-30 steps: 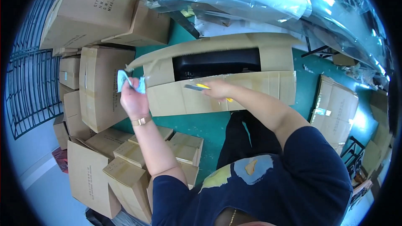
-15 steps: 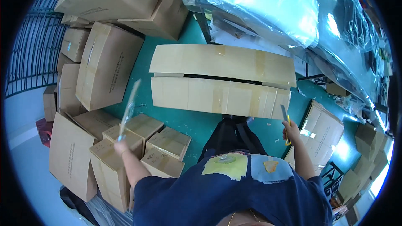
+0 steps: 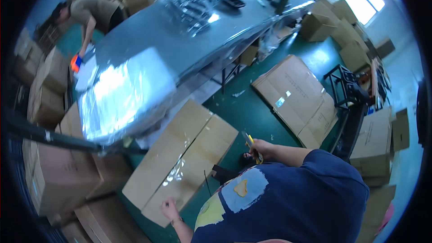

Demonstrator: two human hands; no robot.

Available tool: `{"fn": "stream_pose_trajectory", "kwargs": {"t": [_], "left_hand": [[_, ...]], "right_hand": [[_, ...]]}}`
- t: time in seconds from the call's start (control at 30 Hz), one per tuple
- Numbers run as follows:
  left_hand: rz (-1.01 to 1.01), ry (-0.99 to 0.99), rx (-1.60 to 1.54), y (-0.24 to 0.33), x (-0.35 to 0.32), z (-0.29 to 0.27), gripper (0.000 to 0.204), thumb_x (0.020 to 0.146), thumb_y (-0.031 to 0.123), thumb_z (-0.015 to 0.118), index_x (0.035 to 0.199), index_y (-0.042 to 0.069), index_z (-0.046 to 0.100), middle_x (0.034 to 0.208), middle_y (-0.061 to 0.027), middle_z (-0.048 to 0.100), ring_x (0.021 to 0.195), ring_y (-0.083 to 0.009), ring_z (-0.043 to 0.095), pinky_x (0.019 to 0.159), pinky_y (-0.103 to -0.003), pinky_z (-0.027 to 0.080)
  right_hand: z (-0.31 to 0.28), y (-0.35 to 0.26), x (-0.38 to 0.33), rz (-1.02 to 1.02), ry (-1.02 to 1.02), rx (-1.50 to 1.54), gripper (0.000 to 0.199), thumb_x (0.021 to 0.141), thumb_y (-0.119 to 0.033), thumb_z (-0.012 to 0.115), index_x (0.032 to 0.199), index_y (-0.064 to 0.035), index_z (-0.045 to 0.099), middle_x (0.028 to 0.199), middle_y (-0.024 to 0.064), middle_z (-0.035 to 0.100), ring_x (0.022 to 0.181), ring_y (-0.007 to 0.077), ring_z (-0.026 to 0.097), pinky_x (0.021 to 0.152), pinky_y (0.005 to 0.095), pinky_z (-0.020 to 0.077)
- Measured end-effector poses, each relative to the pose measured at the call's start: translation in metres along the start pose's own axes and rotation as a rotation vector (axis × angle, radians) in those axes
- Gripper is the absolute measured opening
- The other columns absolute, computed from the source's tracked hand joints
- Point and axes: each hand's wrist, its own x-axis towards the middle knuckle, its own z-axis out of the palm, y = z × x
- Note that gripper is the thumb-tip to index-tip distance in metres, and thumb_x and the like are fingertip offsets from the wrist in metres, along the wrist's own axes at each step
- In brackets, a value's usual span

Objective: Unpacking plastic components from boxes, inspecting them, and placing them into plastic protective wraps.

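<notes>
A large cardboard box (image 3: 180, 162) lies on the green floor with its flaps closed and clear tape along the seam. My left hand (image 3: 169, 209) rests on the box's near corner, fingers curled against the cardboard. My right hand (image 3: 261, 148) hovers to the right of the box and is closed around a yellow utility knife (image 3: 250, 145), its blade end pointing toward the box. My dark blue shirt fills the lower right of the view.
A long table (image 3: 148, 54) covered in shiny plastic sheeting stands behind the box. Stacked cardboard boxes (image 3: 49, 162) stand at the left. Flattened cartons (image 3: 297, 96) lie on the floor at right beside a black rack (image 3: 346, 90). Another person (image 3: 87, 11) bends over at the far left.
The view has swung to the right and the box now lies diagonally. My left hand dropped from the air onto the box corner. My right hand still holds the knife.
</notes>
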Motion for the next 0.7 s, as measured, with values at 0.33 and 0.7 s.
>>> {"fn": "stream_pose_trajectory", "kwargs": {"t": [0.33,0.7], "left_hand": [[0.172,-0.56,-0.629,0.255,-0.025,0.187,0.018,0.086,0.008,0.054,0.101,0.009,0.044,0.087,-0.0103,0.053,0.06,-0.0178,0.053,0.056,-0.031,0.047],[-0.25,-0.617,-0.768,0.372,-0.089,0.402,0.032,0.085,0.011,0.054,0.114,0.014,0.043,0.084,-0.0064,0.052,0.065,-0.0163,0.055,0.056,-0.031,0.049]], "right_hand": [[-0.1,-0.017,-0.012,-0.212,0.0,0.347,0.027,0.09,-0.015,0.047,0.115,-0.0061,0.045,0.089,0.0104,0.056,0.076,0.0184,0.059,0.07,0.0333,0.0509],[-0.405,-0.418,0.174,-1.043,0.454,0.158,0.049,0.087,-0.013,0.041,0.135,-0.0103,0.03,0.071,0.0042,0.048,0.054,0.0094,0.048,0.043,0.0261,0.0393]]}}
